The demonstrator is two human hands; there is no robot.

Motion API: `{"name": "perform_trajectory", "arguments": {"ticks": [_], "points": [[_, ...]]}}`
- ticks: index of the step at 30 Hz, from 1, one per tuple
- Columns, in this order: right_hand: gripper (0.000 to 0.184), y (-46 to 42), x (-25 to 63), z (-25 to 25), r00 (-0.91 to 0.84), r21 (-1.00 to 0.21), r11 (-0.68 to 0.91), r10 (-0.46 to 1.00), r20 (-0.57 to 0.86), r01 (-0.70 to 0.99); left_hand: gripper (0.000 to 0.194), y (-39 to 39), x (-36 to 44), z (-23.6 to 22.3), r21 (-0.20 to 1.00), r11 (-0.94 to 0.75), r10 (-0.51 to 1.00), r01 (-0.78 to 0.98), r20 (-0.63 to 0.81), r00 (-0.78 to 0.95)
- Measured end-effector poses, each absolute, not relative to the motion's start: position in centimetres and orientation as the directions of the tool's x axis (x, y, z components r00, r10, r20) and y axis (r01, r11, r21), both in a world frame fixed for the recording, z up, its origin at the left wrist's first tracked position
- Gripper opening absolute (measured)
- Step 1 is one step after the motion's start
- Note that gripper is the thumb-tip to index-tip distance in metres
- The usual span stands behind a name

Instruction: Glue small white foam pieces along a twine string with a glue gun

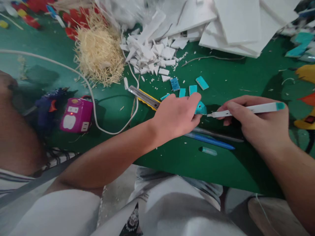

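Note:
Between the thumb and fingers of my left hand (176, 114) is a small turquoise foam piece (201, 108), partly hidden by the fingers. My right hand (261, 123) grips a white marker (258, 107) with a turquoise end, its tip close to the piece's right side. Several small turquoise foam rectangles (202, 83) lie just beyond my left hand. A yellow utility knife (145, 97) rests beside that hand, one end covered by it. Nearer me are a blue pen (214, 141), a dark slim rod (219, 133) and a clear turquoise-ended cap (209, 151).
White foam scraps (152, 54) and foam sheets (236, 26) fill the back, beside a heap of straw (99, 52). At left, a white cable (86, 85) loops around a magenta power adapter (76, 114), near a blue glue gun (48, 105). Another person's arm (17, 131) is at far left.

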State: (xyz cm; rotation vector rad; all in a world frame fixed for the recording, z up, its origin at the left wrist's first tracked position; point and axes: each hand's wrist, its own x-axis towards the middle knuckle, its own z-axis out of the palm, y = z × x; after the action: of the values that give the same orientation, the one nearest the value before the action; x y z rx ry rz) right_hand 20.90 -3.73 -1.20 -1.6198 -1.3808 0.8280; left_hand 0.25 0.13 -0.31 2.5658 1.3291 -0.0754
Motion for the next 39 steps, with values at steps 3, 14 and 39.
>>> {"name": "perform_trajectory", "arguments": {"ticks": [3,14,39], "points": [[0.022,-3.7,20.9,-1.2,0.165,-0.9,-0.017,0.984,0.061,0.436,0.033,0.1,0.3,-0.3,0.194,-0.554,0.795,0.81,-0.166,0.584],[0.022,-4.0,21.5,-2.5,0.151,-0.878,0.009,0.984,0.092,0.478,0.035,0.0,0.2,-0.5,0.185,-0.56,0.796,0.808,-0.152,0.586],[0.026,-4.0,21.6,-2.7,0.144,-0.881,0.015,0.985,0.094,0.472,0.03,0.2,-0.3,-0.1,0.194,-0.583,0.786,0.789,-0.112,0.609]]}}
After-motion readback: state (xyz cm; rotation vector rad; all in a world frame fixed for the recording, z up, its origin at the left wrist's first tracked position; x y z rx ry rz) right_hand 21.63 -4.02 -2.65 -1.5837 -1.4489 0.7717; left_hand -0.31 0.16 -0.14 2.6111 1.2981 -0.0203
